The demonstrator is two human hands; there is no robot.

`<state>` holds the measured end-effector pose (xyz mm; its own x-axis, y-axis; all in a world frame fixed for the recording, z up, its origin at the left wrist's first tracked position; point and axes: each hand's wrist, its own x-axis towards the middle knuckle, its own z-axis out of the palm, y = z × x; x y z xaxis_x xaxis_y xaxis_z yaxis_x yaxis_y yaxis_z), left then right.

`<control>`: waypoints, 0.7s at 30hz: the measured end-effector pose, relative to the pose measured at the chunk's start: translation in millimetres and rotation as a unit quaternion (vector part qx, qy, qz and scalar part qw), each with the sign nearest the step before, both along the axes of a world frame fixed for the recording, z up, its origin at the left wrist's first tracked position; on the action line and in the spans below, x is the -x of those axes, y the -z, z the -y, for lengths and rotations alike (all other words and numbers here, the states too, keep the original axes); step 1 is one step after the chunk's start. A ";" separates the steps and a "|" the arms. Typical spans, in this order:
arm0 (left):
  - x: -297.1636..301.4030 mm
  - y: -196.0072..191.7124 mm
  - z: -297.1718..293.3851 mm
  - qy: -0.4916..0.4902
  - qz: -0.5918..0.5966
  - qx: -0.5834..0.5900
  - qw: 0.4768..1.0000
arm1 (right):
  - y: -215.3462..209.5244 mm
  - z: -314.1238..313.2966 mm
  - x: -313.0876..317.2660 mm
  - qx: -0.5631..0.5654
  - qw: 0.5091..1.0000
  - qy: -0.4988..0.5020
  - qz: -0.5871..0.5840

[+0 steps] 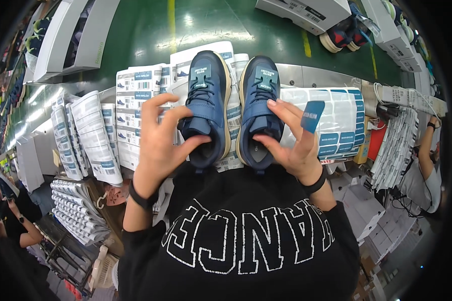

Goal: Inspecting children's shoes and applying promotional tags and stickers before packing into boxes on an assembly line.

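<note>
A pair of blue shoes stands side by side before me, toes pointing away, each with a teal tag on its laces. My left hand (158, 138) grips the left shoe (206, 108), its thumb in the shoe's opening and its index finger at the collar. The other fingers are spread. With the thumb inside the collar and a finger on the strap, my right hand (299, 143) holds the right shoe (259, 108). A blue-and-white label (313, 116) clings to a raised finger of that hand. Beneath the shoes lie printed label sheets (181, 70).
Sheets of blue stickers (339, 135) lie to the right, folded label stacks (95, 138) to the left. A green conveyor belt (135, 35) runs beyond, carrying an opened shoebox (73, 42) and dark shoes (346, 35). Co-workers' arms (427, 145) show at both sides.
</note>
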<state>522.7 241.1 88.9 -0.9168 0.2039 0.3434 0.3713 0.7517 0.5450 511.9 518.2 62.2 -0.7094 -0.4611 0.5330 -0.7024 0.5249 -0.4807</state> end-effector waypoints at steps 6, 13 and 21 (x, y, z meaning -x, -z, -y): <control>30.6 -2.8 -18.6 0.099 -0.049 -0.084 0.990 | -19.9 11.4 41.2 0.046 0.998 -0.026 -0.033; 78.6 -49.1 -26.0 0.130 0.152 -0.138 0.970 | -59.0 22.7 91.7 0.171 0.921 -0.055 0.345; 102.8 -30.8 -20.0 0.064 0.387 -0.343 0.854 | -43.1 23.7 111.4 0.364 0.749 -0.089 0.547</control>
<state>419.9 261.1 119.6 -0.9086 0.3139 -0.2757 -0.2435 0.1383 0.9600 400.5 494.6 105.2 -0.8672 -0.4697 -0.1651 0.2923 -0.2120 -0.9325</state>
